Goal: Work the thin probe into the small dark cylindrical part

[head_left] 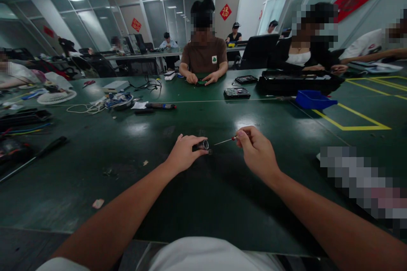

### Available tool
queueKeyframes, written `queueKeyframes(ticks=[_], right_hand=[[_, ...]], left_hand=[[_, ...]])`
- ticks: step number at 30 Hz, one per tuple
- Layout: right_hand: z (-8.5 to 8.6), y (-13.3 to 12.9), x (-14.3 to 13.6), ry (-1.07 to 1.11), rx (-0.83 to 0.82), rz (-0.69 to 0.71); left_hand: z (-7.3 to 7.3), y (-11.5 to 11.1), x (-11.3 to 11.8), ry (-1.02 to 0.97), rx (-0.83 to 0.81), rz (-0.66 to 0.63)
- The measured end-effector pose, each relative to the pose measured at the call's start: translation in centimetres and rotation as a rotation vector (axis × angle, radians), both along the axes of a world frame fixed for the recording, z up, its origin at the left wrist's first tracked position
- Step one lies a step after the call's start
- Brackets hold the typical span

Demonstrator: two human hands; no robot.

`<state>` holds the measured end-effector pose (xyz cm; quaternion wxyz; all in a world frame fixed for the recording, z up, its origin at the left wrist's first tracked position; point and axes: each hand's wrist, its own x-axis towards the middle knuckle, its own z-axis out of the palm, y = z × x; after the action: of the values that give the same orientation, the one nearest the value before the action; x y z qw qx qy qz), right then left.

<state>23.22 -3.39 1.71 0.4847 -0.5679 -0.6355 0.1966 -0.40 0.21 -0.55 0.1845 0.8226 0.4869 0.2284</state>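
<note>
My left hand (184, 151) is closed around a small dark cylinder (203, 145), whose round open end points to the right. A small dark piece (210, 152) shows at my left thumb tip; I cannot tell whether it is joined to the cylinder. In my right hand (256, 148) is a thin screwdriver (225, 141) with a red handle end. Its bare shaft points left toward the cylinder, and a short gap separates the tip from it. Both hands are over the green table (190, 203).
Tangled cables (117, 100) and a dark pen-shaped tool (160, 106) lie at the far left. A long screwdriver (47, 148) rests at left. Beyond my right hand are a blue bin (314, 99) and a long black housing (299, 82). A person (203, 55) sits opposite, handling a small board.
</note>
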Motion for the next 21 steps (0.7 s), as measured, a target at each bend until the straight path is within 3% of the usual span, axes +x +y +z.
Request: queueKeyframes(ticks=[13,21], right_hand=[[-0.3,0.1,0.2,0.035,0.023,0.004],[-0.3,0.1,0.1,0.051,0.024,0.016]], left_hand=[[0.7,-0.7,0.5,-0.252,-0.019,0.063],[1.3,-1.6,0.8,-0.066,-0.109,-0.067]])
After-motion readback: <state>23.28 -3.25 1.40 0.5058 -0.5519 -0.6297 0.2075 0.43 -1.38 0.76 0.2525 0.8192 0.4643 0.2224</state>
